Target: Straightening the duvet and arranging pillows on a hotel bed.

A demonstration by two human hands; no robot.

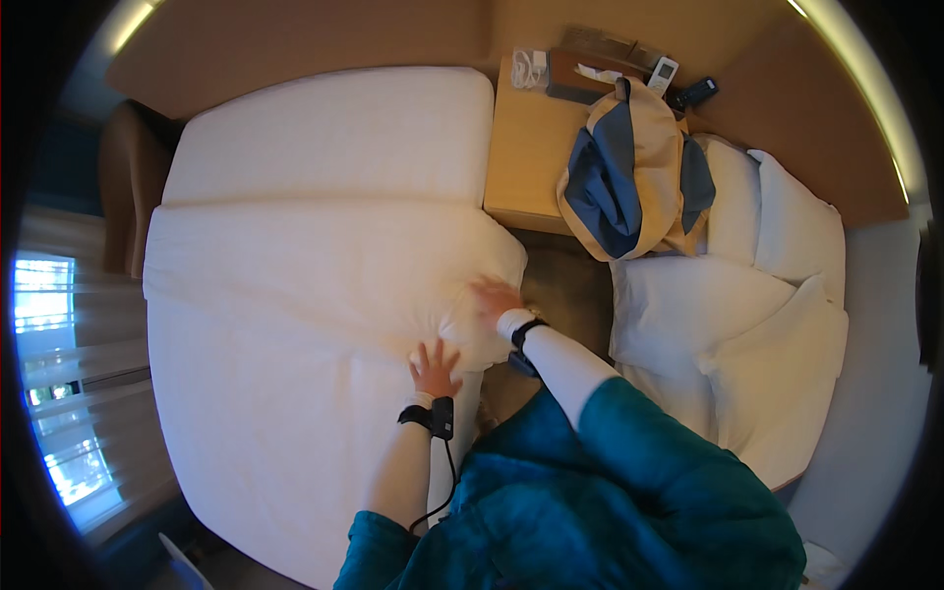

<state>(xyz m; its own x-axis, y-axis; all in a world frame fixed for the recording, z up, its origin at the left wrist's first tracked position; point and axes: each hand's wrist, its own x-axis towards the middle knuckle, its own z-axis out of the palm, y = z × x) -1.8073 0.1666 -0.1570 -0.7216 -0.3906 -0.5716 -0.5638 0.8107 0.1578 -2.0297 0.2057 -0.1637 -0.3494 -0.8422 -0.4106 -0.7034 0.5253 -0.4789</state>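
A bed with a white duvet (295, 295) lies before me. The duvet's upper end is folded and stops short of the white-covered head end (332, 140) of the mattress. My left hand (436, 375) rests palm down on the duvet near the bed's side, its fingers spread and nothing in them. Farther up, my right hand (498, 301) is at the bulging corner of the folded part. Motion blurs its fingers, so I cannot tell whether they grip the fabric. Creases run through the duvet between both hands.
A wooden nightstand (527, 162) beside the bed holds a tissue box (579, 74), a white cable (525, 70), a remote control (662, 75) and a dark handset (695, 93). A blue-and-tan cloth (619, 177) drapes over its corner. Several white pillows (782, 361) pile up at right. Curtains (122, 369) hang at left.
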